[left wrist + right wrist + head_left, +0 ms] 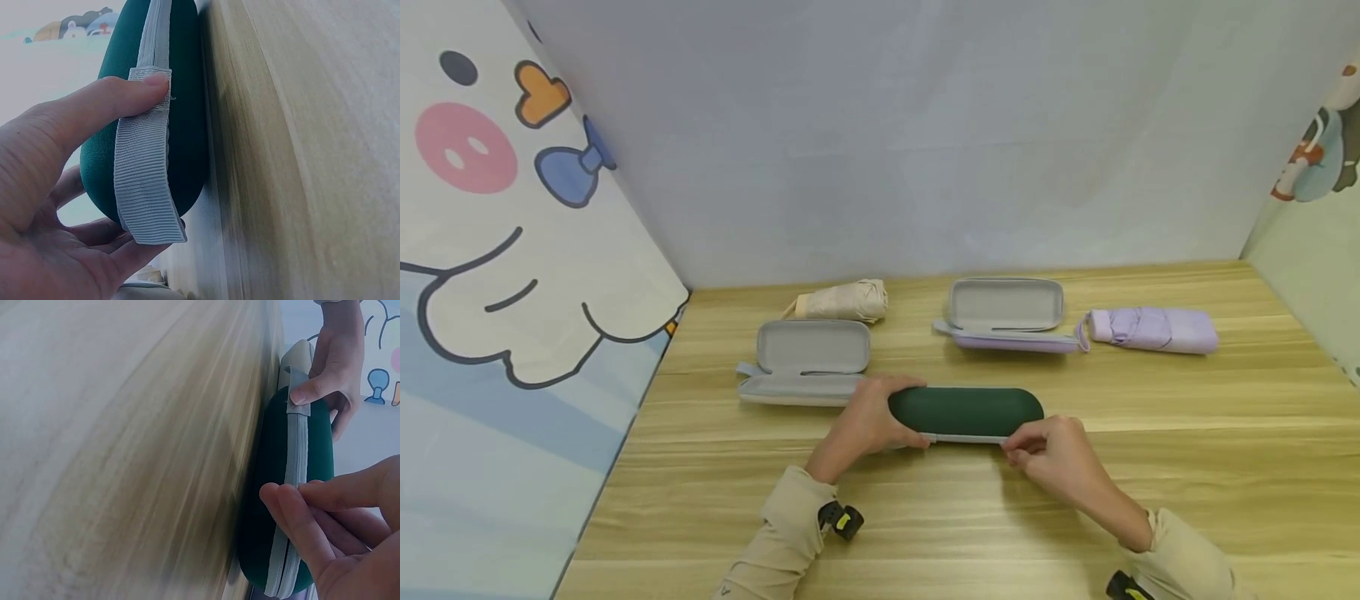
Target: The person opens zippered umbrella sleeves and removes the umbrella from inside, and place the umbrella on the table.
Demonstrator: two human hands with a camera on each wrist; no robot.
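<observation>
A dark green zip case (966,411) with rounded ends lies closed-lidded on the wooden table. My left hand (876,414) grips its left end, thumb on the grey ribbed strap (142,156) at the seam and other fingers around the back. At the front right, my right hand (1054,454) pinches at the zipper (296,447) with thumb and forefinger; the pull itself is hidden by the fingertips. In the right wrist view, a dark line shows between the two grey zipper tapes (282,569) below those fingers.
Behind my left hand lies an open cream case (812,346) with a grey lining, a rolled beige umbrella (842,301) beyond it. An open lilac case (1006,306) stands farther back, beside a folded lilac umbrella (1157,330). Printed cloth walls (925,142) border the table (1187,467).
</observation>
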